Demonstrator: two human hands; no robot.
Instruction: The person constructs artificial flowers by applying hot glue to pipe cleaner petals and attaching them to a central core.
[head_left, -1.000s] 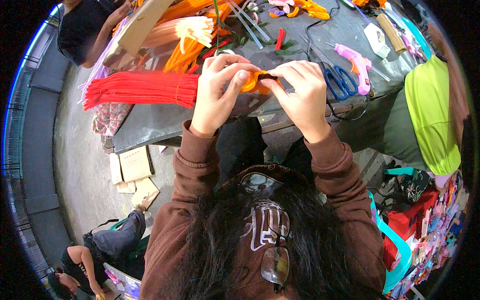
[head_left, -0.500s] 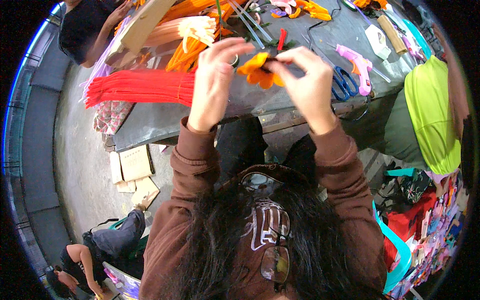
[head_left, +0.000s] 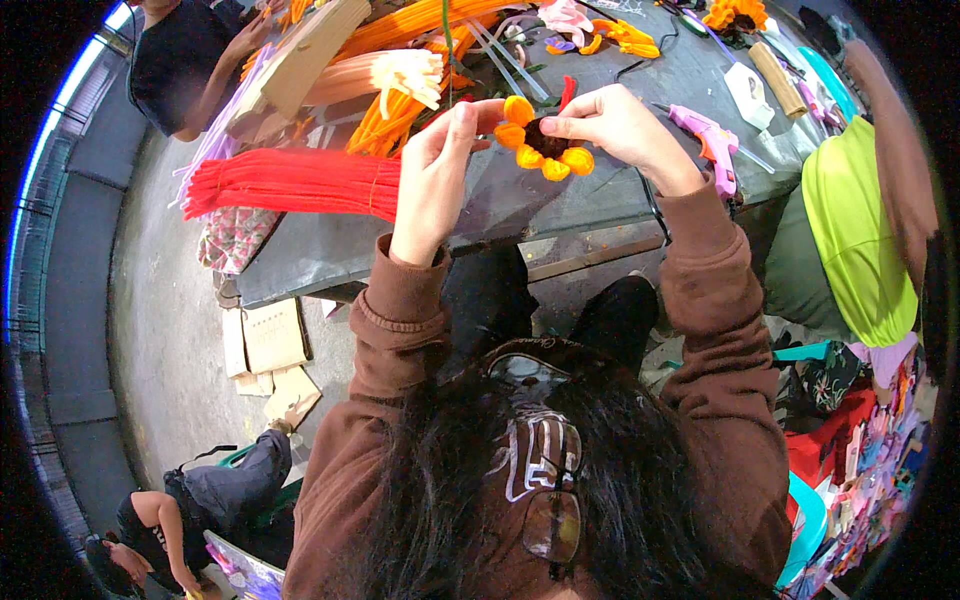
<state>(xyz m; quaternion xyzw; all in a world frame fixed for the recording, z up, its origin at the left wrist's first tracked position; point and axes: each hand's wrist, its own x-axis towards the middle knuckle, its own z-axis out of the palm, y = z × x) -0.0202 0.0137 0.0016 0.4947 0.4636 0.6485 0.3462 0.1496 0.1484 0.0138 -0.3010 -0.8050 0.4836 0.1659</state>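
Note:
A flower of fuzzy craft stems [head_left: 552, 168], with orange looped petals and a dark brown centre, is held up over the near part of the table. My right hand [head_left: 625, 130] pinches it at the centre between thumb and fingers. To its left is my left hand [head_left: 432, 178], thumb raised and apart from the fingers, which reach up to the petals' left edge; whether they touch cannot be told. A bundle of red fuzzy stems [head_left: 290, 182] lies beside my left wrist. A pink glue gun [head_left: 712, 145] rests right of my right hand.
Orange stems [head_left: 420, 28], peach stems [head_left: 375, 75] and a wooden board [head_left: 300, 60] lie at the back left. Another orange flower [head_left: 735, 15] is at the back right, near a white box-like piece [head_left: 748, 95]. People sit nearby; one wears lime green [head_left: 862, 230].
The flower has turned so its dark centre and separate petals show. My right hand has moved slightly right and covers where the blue scissors were. My left fingers have lowered beside the petals.

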